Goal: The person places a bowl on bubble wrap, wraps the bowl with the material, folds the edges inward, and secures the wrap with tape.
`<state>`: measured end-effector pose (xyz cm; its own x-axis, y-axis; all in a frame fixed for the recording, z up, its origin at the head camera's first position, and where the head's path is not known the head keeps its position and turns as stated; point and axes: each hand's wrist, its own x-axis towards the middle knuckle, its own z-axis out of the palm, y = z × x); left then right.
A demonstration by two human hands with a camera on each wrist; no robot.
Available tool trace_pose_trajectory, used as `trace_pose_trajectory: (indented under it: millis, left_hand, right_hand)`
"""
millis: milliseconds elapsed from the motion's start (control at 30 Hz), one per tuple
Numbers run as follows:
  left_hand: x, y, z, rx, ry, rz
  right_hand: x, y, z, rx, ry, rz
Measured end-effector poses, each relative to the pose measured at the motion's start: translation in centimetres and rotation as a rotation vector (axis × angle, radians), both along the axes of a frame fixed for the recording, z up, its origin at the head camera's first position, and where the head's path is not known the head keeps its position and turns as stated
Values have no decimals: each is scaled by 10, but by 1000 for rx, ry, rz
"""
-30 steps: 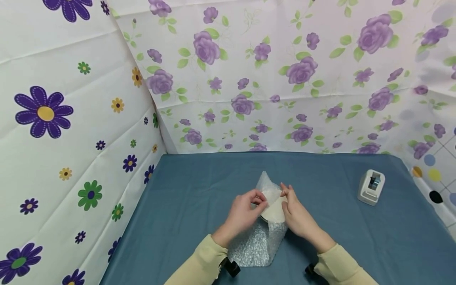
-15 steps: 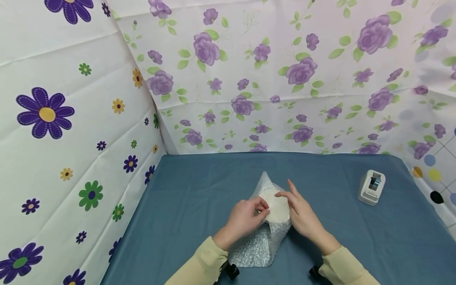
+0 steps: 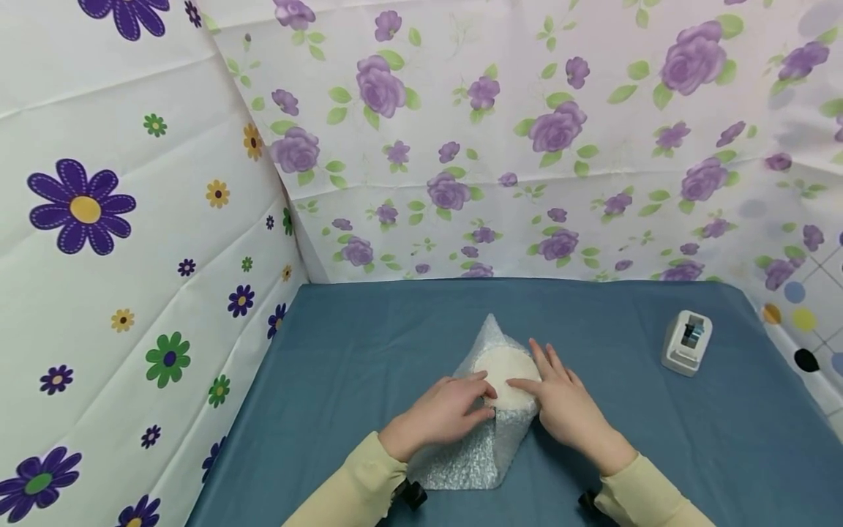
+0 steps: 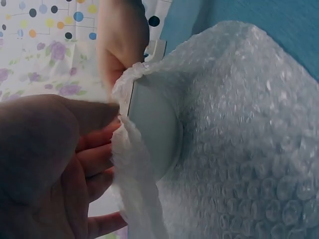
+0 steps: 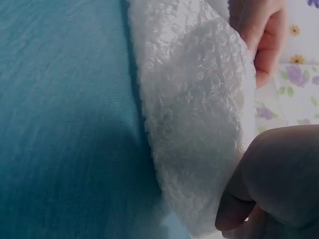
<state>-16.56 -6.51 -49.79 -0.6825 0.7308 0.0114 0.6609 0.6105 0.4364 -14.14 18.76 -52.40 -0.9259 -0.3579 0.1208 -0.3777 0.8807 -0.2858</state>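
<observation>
Left hand [image 3: 437, 413]: lying at 8 o'clock of the white round item [image 3: 507, 362], forearm slanting in from 8 o'clock; fingers bending at the edge of the bubble wrap [image 3: 461, 465], thumb standing apart below; whether they are pinching it cannot be told. Even, gentle tension is probably serving best here.
Wrap layout: peak pointing near 12 o'clock, loose sheet extending toward 7 o'clock on the counter [image 3: 356, 366]. Smoothing the sheet before folding should be preventing gaps.
Item position: sitting inside the wrap, pale top showing uncovered between the hands.
Right hand [image 3: 563, 406]: steadying, it seems, from 4 o'clock; thumb resting across the top, fingers spreading toward 2 o'clock. Light pressure should be avoiding tipping.
White desk device [image 3: 685, 348]: standing well apart, between 2 and 3 o'clock.
</observation>
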Motion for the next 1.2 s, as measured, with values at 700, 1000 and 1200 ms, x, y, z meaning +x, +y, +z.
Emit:
trace_pose_trajectory:
  millis: [700, 1000, 1200]
  left_hand:
    - [-20, -38, 1, -12, 34, -1]
    - [-4, -111, -13, 231, -131, 338]
    - [13, -138, -25, 280, -286, 507]
  right_hand:
    - [-5, -42, -7, 52, -72, -143]
    - [-5, -44, -8, -7, -57, -151]
    - [-7, -45, -7, -4, -70, -147]
